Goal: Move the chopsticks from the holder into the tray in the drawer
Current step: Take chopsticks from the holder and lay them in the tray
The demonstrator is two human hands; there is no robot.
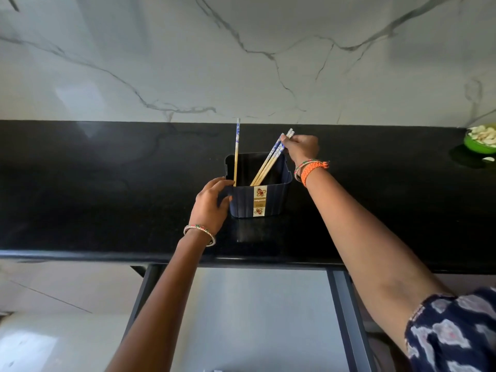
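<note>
A dark blue square holder (271, 201) with a floral label stands on the black counter (107, 189). My left hand (212, 204) grips its left front corner. My right hand (300, 149) pinches the blue-patterned tops of a bundle of wooden chopsticks (268, 163), which lean to the right inside the holder. One more chopstick (236, 151) stands nearly upright at the holder's left wall. Below the counter edge the drawer (257, 318) is pulled out, showing a pale flat surface between dark rails; I cannot make out a tray there.
A green bowl (480, 142) with pale pieces sits at the counter's far right, one piece lying beside it. A marble wall (241, 57) rises right behind the counter. Pale floor lies left of the drawer.
</note>
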